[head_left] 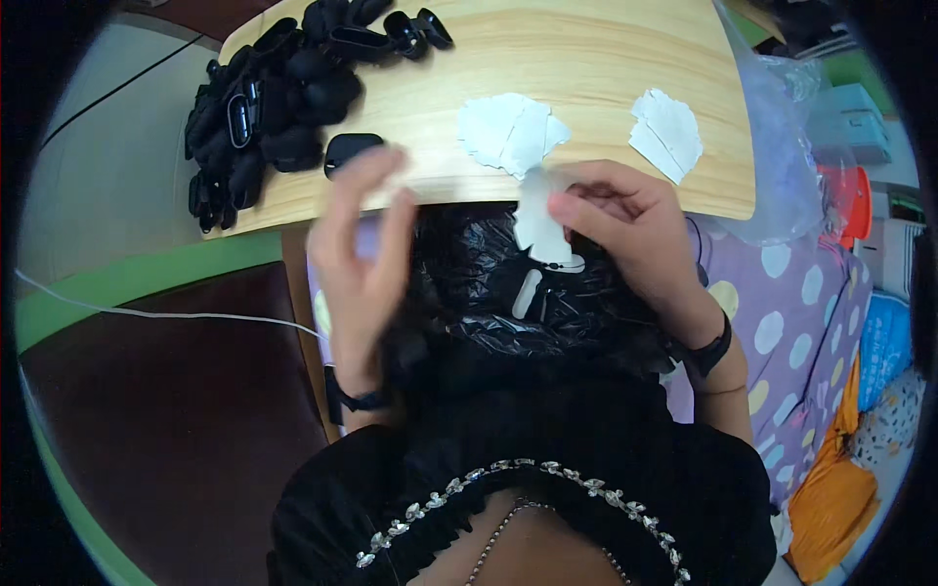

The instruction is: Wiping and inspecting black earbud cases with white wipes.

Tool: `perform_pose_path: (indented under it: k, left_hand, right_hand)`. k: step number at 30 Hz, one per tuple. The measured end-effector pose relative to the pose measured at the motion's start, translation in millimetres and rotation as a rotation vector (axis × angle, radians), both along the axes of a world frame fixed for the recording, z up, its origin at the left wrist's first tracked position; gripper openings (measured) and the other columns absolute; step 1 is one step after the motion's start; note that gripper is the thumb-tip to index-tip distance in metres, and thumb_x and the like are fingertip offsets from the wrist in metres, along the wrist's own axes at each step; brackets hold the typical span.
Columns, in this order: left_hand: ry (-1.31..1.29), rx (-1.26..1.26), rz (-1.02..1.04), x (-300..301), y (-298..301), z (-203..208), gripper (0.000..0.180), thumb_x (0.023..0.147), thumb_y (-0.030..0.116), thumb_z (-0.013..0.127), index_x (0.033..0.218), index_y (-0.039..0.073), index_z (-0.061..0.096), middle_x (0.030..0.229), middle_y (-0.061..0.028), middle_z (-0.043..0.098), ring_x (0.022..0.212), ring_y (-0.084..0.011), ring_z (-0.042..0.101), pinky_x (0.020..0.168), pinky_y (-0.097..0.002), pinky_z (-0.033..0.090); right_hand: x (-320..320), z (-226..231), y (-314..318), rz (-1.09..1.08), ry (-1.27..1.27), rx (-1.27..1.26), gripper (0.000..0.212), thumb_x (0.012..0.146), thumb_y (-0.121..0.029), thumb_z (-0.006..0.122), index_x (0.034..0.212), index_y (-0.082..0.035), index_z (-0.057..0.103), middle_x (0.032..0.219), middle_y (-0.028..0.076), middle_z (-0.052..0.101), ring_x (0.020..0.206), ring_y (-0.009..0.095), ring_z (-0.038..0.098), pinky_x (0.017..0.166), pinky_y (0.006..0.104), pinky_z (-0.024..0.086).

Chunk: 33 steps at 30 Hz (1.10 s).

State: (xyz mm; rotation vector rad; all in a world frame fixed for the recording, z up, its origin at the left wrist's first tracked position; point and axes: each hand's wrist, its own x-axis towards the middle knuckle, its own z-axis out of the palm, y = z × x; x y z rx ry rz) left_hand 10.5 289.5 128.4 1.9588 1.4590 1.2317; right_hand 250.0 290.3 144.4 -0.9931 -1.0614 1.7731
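My right hand (pixel 633 225) pinches a flat white piece (pixel 534 223) with irregular edges between thumb and fingers, just over the table's front edge. Slightly blurred, my left hand (pixel 357 259) is raised with its fingers apart and nothing visible in it. Behind its fingertips lies a small rounded black case (pixel 349 149) on the table. Below my hands a black plastic bag (pixel 479 259) spreads over my lap, with a narrow white strip (pixel 528 293) on it. Two clusters of thin white pieces lie on the table, a middle one (pixel 508 127) and a right one (pixel 669 135).
A heap of black cases (pixel 283 107) covers the left part of the wooden table (pixel 596 49). To the left stands a dark brown seat (pixel 176 391), crossed by a white cable (pixel 195 314). Clear plastic (pixel 782 186) hangs by the table's right edge, near a red container (pixel 857 202).
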Motion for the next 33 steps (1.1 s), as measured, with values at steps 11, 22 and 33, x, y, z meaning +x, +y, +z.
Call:
perform_pose_path:
  k: [11, 22, 33]
  left_hand:
    - [0.871, -0.176, 0.102, -58, 41, 5, 0.048, 0.077, 0.013, 0.07, 0.122, 0.004, 0.055, 0.102, -0.0142, 0.059, 0.091, -0.0312, 0.056, 0.082, -0.0371, 0.046]
    - [-0.343, -0.265, -0.261, 3, 4, 21, 0.036, 0.073, -0.007, 0.068, 0.103, 0.002, 0.05, 0.113, -0.0179, 0.061, 0.106, -0.0212, 0.059, 0.09, -0.0317, 0.047]
    - [-0.844, -0.174, -0.472, 57, -3, 5, 0.042, 0.074, -0.006, 0.07, 0.102, 0.001, 0.04, 0.124, -0.0316, 0.052, 0.117, -0.0267, 0.053, 0.097, -0.0325, 0.043]
  right_hand:
    - [20, 7, -1, 0.035, -0.392, 0.366, 0.015, 0.083, -0.001, 0.065, 0.097, 0.001, 0.066, 0.088, 0.003, 0.063, 0.084, 0.009, 0.056, 0.073, 0.0211, 0.045]
    - [23, 23, 17, -0.208, -0.449, 0.623, 0.012, 0.079, -0.001, 0.066, 0.09, -0.005, 0.07, 0.092, 0.005, 0.064, 0.08, 0.013, 0.055, 0.069, 0.0246, 0.044]
    - [-3, 26, -6, -0.153, -0.804, 1.493, 0.028, 0.069, -0.002, 0.067, 0.096, -0.003, 0.067, 0.097, 0.007, 0.061, 0.09, 0.023, 0.058, 0.083, 0.0369, 0.048]
